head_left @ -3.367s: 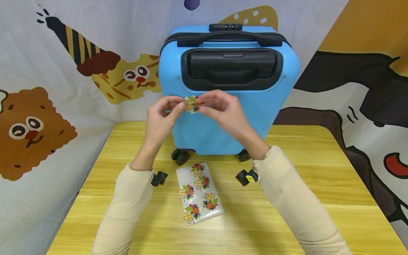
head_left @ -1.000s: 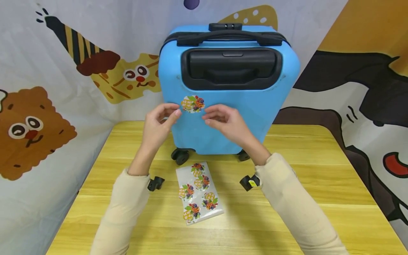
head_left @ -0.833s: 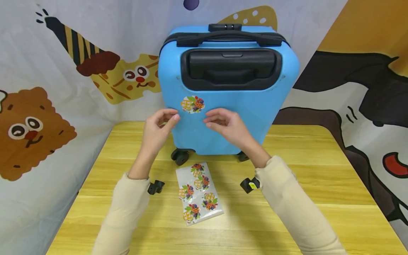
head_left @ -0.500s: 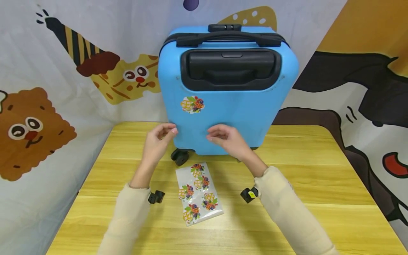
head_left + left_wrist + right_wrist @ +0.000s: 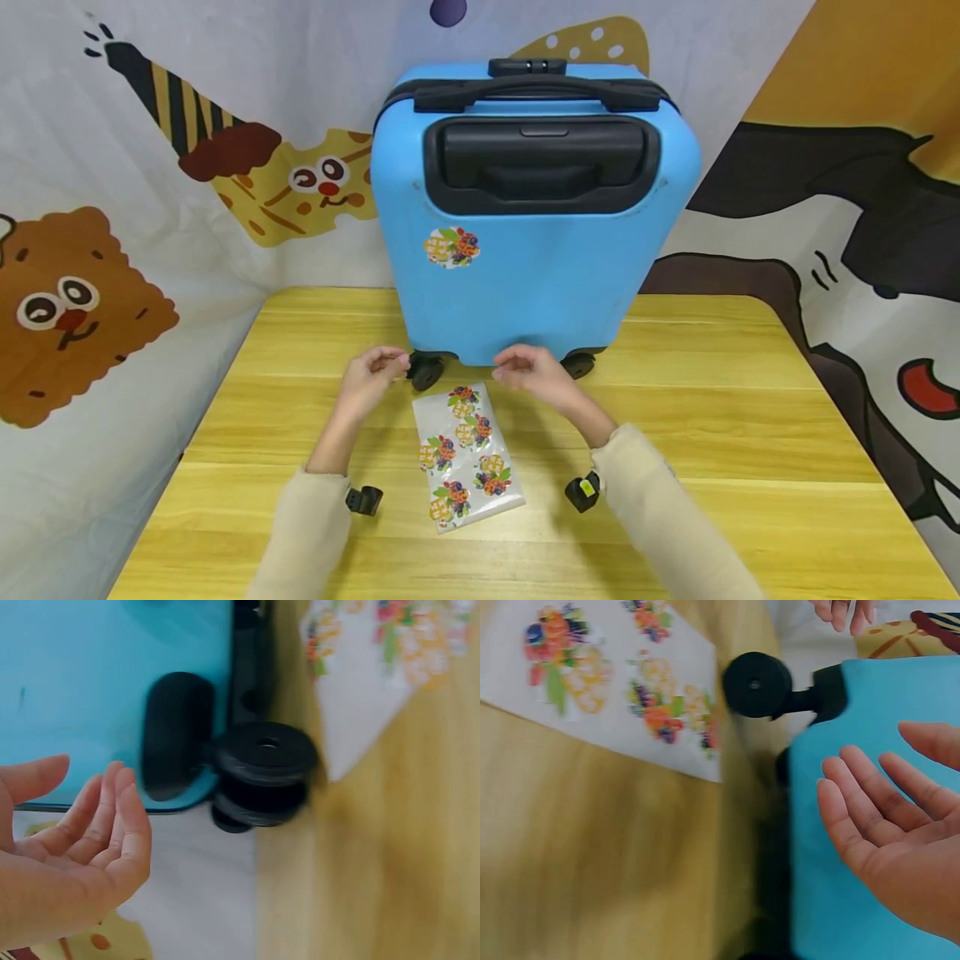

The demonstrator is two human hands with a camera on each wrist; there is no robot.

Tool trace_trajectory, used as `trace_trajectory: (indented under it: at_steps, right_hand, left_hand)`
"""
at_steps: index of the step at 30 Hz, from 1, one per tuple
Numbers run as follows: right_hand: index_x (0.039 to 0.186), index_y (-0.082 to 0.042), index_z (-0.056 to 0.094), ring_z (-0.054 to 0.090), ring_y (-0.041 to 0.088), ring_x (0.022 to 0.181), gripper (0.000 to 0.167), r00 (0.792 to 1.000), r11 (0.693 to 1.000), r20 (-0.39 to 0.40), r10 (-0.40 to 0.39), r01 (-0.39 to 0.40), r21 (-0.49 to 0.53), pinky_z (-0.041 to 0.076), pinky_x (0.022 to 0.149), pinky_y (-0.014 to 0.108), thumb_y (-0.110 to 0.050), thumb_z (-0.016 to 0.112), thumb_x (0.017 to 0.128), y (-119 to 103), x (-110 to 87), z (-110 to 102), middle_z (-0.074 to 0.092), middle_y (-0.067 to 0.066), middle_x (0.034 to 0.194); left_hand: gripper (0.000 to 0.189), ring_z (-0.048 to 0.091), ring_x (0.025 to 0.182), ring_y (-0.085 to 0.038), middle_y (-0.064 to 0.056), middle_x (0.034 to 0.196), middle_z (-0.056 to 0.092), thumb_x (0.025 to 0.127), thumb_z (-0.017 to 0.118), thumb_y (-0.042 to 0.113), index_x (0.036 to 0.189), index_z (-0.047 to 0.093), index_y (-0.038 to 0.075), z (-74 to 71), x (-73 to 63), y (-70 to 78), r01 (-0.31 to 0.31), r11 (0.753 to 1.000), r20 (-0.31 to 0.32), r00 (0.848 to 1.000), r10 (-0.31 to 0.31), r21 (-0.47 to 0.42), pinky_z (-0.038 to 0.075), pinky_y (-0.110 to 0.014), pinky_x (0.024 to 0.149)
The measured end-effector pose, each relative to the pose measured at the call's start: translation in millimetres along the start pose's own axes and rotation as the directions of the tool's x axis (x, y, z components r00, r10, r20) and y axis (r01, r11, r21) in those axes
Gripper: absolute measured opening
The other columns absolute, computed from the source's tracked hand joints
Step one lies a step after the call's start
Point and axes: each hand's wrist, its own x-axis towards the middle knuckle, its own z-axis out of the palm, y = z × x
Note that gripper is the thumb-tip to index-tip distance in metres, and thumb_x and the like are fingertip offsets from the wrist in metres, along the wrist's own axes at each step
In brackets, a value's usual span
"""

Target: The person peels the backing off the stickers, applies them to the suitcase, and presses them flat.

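Observation:
A fruit sticker [image 5: 452,247] lies flat on the upper left of the blue suitcase's [image 5: 540,283] front, below its recessed black pull handle [image 5: 543,162]. My left hand [image 5: 369,383] hovers beside the suitcase's left wheel [image 5: 426,372], fingers loosely bent and holding nothing. On the other side my right hand [image 5: 536,375] is near the suitcase's bottom edge, also holding nothing; in the right wrist view its fingers [image 5: 870,802] are spread and relaxed. Between and below the hands, a white sticker sheet [image 5: 491,508] with several fruit stickers lies on the table.
The suitcase stands upright on the wooden table [image 5: 712,433], close against a cartoon-printed cloth backdrop [image 5: 315,67]. Its right wheel [image 5: 579,364] sits just behind the right hand. Black wrist cameras [image 5: 364,500] hang under both cream sleeves [image 5: 307,525].
Earlier both hands held the fruit sticker against the suitcase. They have let go and moved down toward the sticker sheet, and the sticker stays on the suitcase.

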Motion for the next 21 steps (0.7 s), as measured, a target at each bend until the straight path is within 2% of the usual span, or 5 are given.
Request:
trace_trajectory:
  at_steps: [5, 8, 11, 17, 21]
  right_hand:
    - [0.11, 0.01, 0.054, 0.056, 0.039, 0.087, 0.028, 0.998, 0.998, 0.029, 0.047, -0.048, 0.038, 0.049, 0.077, 0.05, -0.003, 0.058, 0.086, 22.6, -1.0, 9.0, 0.058, 0.019, 0.096]
    - [0.111, 0.014, 0.052, 0.056, 0.044, 0.088, 0.028, 0.994, 0.992, 0.057, 0.088, -0.093, 0.084, 0.049, 0.077, 0.052, 0.0, 0.056, 0.087, 33.5, -1.4, 14.3, 0.057, 0.027, 0.098]
    - [0.11, 0.015, 0.051, 0.056, 0.046, 0.087, 0.027, 0.99, 0.985, 0.071, 0.12, -0.128, 0.116, 0.048, 0.077, 0.053, 0.002, 0.054, 0.087, 42.0, -2.1, 18.7, 0.056, 0.031, 0.1]
    - [0.107, 0.012, 0.055, 0.058, 0.036, 0.082, 0.024, 0.985, 0.982, 0.036, 0.171, -0.173, 0.075, 0.052, 0.072, 0.044, 0.001, 0.057, 0.085, 55.3, -2.1, 24.9, 0.059, 0.023, 0.095]
    - [0.105, 0.01, 0.056, 0.057, 0.031, 0.081, 0.023, 0.981, 0.978, 0.018, 0.192, -0.192, 0.084, 0.052, 0.069, 0.038, 0.0, 0.058, 0.085, 62.4, -1.2, 28.3, 0.059, 0.019, 0.095]
  left_hand:
    - [0.034, 0.055, 0.093, -0.036, -0.022, 0.102, 0.059, 0.094, 0.052, 0.023, 0.117, 0.054, -0.002, 1.4, -3.1, -19.0, 0.063, 0.996, 0.047, 0.997, -0.066, 0.055, 0.047, -0.044, 0.079]
    - [0.032, 0.054, 0.079, -0.032, -0.02, 0.089, 0.059, 0.093, 0.053, 0.022, 0.116, 0.055, -0.001, 3.0, -4.3, -28.6, 0.096, 0.993, 0.063, 0.993, -0.1, 0.068, 0.046, -0.039, 0.067]
    - [0.03, 0.051, 0.07, -0.026, -0.017, 0.082, 0.057, 0.092, 0.052, 0.015, 0.116, 0.054, -0.004, 5.3, -5.0, -36.6, 0.126, 0.99, 0.085, 0.988, -0.131, 0.059, 0.043, -0.033, 0.061]
    - [0.03, 0.057, 0.084, -0.03, -0.023, 0.095, 0.059, 0.09, 0.052, 0.007, 0.116, 0.052, -0.008, 11.4, -5.8, -51.2, 0.177, 0.983, 0.099, 0.978, -0.182, 0.054, 0.049, -0.039, 0.073]
    - [0.03, 0.058, 0.09, -0.032, -0.023, 0.101, 0.059, 0.09, 0.053, 0.004, 0.117, 0.051, -0.007, 13.4, -6.6, -58.7, 0.188, 0.981, 0.102, 0.976, -0.193, 0.055, 0.049, -0.039, 0.074]
